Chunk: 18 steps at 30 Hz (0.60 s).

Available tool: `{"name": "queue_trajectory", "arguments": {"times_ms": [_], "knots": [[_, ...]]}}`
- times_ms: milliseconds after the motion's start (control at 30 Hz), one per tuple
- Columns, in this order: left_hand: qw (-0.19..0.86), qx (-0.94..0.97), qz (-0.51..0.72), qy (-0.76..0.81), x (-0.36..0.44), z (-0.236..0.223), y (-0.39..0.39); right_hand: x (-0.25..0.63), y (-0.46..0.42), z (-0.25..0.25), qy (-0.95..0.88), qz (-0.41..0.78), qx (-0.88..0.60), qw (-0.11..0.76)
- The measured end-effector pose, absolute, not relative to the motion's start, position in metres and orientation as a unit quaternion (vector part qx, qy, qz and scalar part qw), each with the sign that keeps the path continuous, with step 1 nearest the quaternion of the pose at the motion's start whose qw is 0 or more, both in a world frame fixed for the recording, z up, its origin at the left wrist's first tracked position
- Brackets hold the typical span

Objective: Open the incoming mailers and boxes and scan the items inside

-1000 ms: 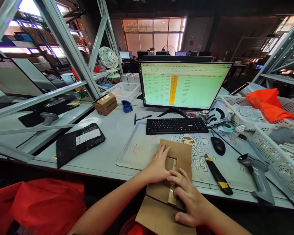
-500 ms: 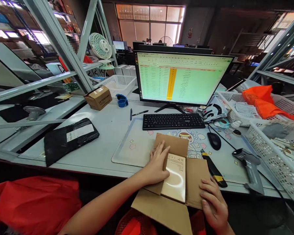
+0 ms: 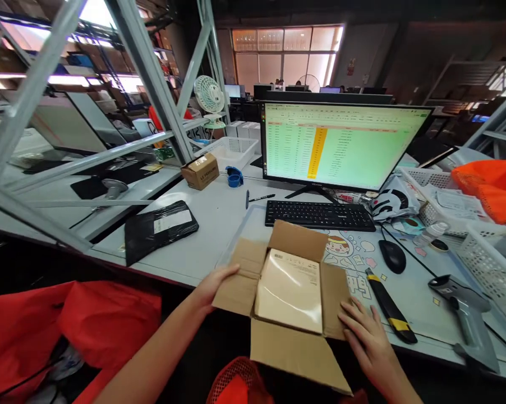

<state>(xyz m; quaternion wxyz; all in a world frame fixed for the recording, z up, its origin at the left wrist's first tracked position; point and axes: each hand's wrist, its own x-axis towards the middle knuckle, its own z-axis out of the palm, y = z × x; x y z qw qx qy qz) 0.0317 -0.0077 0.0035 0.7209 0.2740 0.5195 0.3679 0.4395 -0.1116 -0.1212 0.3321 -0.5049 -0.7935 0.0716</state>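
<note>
An opened cardboard box [image 3: 289, 356] sits at the desk's front edge with its flaps folded outward. Inside lies a shiny cream-coloured packaged box [image 3: 289, 292] with small print and a barcode on top. My left hand [image 3: 215, 286] grips the left flap, thumb on top and the other fingers hidden beneath. On the opposite side, my right hand [image 3: 368, 334] holds the right flap by its outer edge, fingertips on the cardboard. A black and yellow utility knife [image 3: 391, 308] lies right of the box, close to my right hand.
Behind the box are a keyboard [image 3: 320, 215], monitor [image 3: 337, 146] and mouse [image 3: 391, 256]. A barcode scanner [image 3: 465, 317] lies at right, near white baskets [image 3: 495, 275]. To the left are a black parcel [image 3: 160, 230], a small carton [image 3: 200, 171] and a blue lid [image 3: 235, 177].
My left hand has moved from inside the box out to its left flap, which now lies folded outward. More of the packaged box shows. The view has turned left.
</note>
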Motion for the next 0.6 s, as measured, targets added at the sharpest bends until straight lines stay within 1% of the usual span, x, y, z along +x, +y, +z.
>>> {"name": "queue_trajectory", "arguments": {"times_ms": [67, 100, 167, 200, 267, 333, 367, 433, 467, 533, 600], "knots": [[0.677, 0.302, 0.421, 0.523, 0.030, 0.041, -0.014, 0.421, -0.089, -0.103, -0.812, 0.138, -0.500, 0.269], [0.654, 0.350, 0.430, 0.515, 0.032, 0.061, -0.017, 0.408, -0.078, -0.092, -0.814, 0.187, -0.490, 0.251], [0.593, 0.494, 0.418, 0.479, 0.045, 0.097, -0.025, 0.374, -0.058, -0.068, -0.799, 0.296, -0.460, 0.251], [0.555, 0.569, 0.402, 0.454, 0.055, 0.111, -0.029, 0.357, -0.049, -0.056, -0.773, 0.345, -0.454, 0.279], [0.483, 0.686, 0.366, 0.402, 0.082, 0.130, -0.036, 0.328, -0.034, -0.035, -0.687, 0.432, -0.448, 0.375], [0.434, 0.750, 0.337, 0.368, 0.110, 0.138, -0.041, 0.311, -0.024, -0.019, -0.579, 0.528, -0.409, 0.468], [0.421, 0.768, 0.325, 0.357, 0.123, 0.139, -0.042, 0.308, -0.021, -0.014, -0.529, 0.578, -0.378, 0.493], [0.406, 0.791, 0.309, 0.338, 0.144, 0.136, -0.042, 0.310, -0.020, -0.007, -0.445, 0.666, -0.320, 0.506], [0.400, 0.800, 0.304, 0.328, 0.153, 0.134, -0.040, 0.313, -0.021, -0.006, -0.412, 0.691, -0.310, 0.508], [0.395, 0.812, 0.296, 0.311, 0.166, 0.128, -0.036, 0.322, -0.024, -0.005, -0.368, 0.700, -0.322, 0.521], [0.401, 0.817, 0.289, 0.296, 0.176, 0.121, -0.031, 0.331, -0.026, -0.005, -0.351, 0.677, -0.343, 0.549]]}}
